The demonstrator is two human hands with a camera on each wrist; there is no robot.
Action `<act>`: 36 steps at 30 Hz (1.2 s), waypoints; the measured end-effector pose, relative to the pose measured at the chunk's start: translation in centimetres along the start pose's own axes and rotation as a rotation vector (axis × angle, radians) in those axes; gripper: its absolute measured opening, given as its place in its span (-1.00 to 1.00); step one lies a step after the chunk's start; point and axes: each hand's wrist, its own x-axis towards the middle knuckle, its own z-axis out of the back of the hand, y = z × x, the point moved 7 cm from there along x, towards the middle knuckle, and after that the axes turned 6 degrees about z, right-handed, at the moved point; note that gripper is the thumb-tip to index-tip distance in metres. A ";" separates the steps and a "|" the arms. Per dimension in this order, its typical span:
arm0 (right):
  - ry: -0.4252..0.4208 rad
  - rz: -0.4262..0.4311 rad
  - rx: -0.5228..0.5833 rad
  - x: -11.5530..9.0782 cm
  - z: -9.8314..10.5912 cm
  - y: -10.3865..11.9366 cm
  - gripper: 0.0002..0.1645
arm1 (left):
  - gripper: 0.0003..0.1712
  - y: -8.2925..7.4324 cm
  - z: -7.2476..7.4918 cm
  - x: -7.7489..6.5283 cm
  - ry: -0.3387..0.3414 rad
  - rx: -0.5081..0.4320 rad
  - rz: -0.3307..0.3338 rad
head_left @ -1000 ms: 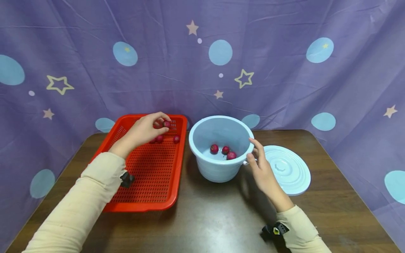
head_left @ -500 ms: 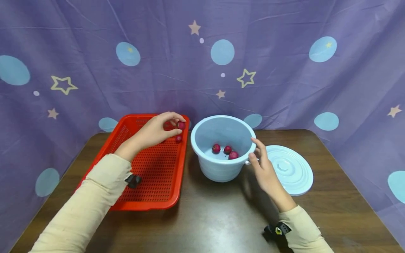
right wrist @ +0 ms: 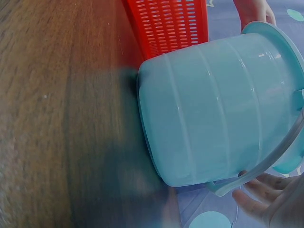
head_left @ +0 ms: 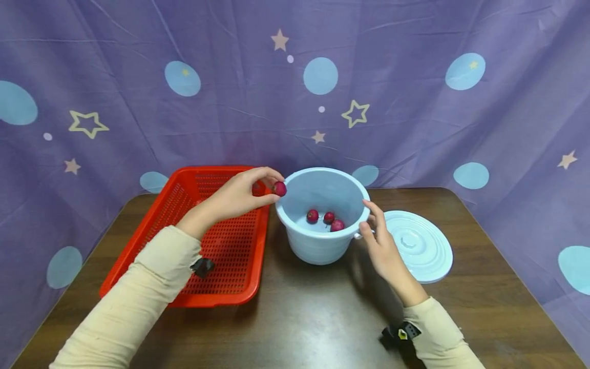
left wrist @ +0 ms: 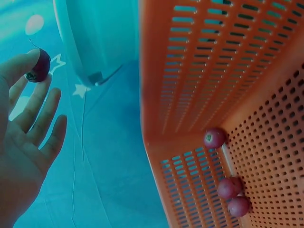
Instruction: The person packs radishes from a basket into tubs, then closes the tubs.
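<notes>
A roundish radish, long axis hard to tell, points its green stem end back toward the palm. Wooden worktop, purple starry curtain behind; red basket toward the far left corner, pale-blue bucket near the far edge's middle. The left hand pinches the radish between thumb and fingertips, near the bucket's left rim; the right hand's loose fingers touch the right rim

Bucket stood on table. Three radishes lay on bucket's bottom. Basket sat left of bucket, with other radishes in it. One more radish, in left hand, was near bucket's left rim. Right hand was at bucket's right rim. Lid lay on table right of bucket, close by. Curtain hung behind bucket, past table's far edge.
</notes>
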 end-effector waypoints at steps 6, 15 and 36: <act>0.001 -0.001 -0.016 0.0 0.0 0.0 -0.39 | -0.59 -0.3 -0.8 0.1 0.029 0.016 0.007; -0.001 0.007 -0.020 -0.1 -0.1 -0.1 -0.40 | -0.61 0.0 -1.8 0.4 0.068 0.061 0.013; -0.005 0.006 -0.030 0.0 -0.1 -0.1 -0.39 | -0.57 0.2 -1.7 0.4 0.072 0.076 -0.013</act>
